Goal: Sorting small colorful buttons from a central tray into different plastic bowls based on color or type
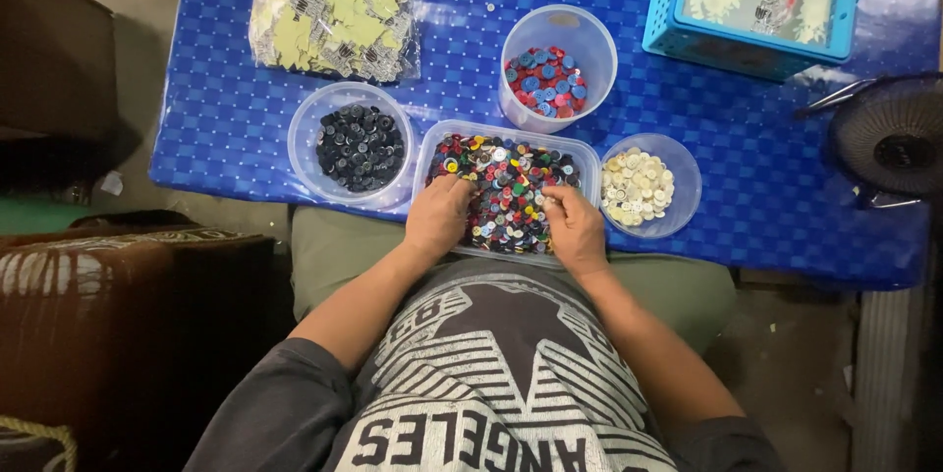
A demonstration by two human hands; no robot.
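Note:
A clear rectangular tub (587, 156) of mixed coloured buttons (511, 187) sits at the near edge of the blue table. My left hand (438, 217) rests in its left side, fingers curled down among the buttons. My right hand (576, 228) lies in its right side, fingertips pinched in the buttons. Whether either hand holds a button is hidden. A round bowl of black buttons (360, 146) stands to the left, a round bowl of cream buttons (638, 187) to the right, and a tall clear cup of red and blue buttons (546, 81) behind.
A clear bag of pale yellow cut pieces (332, 14) lies at the far left of the blue table (747, 167). A turquoise basket (751, 0) stands at the far right, a small black fan (889, 138) beside it. A dark brown seat (108, 325) stands left.

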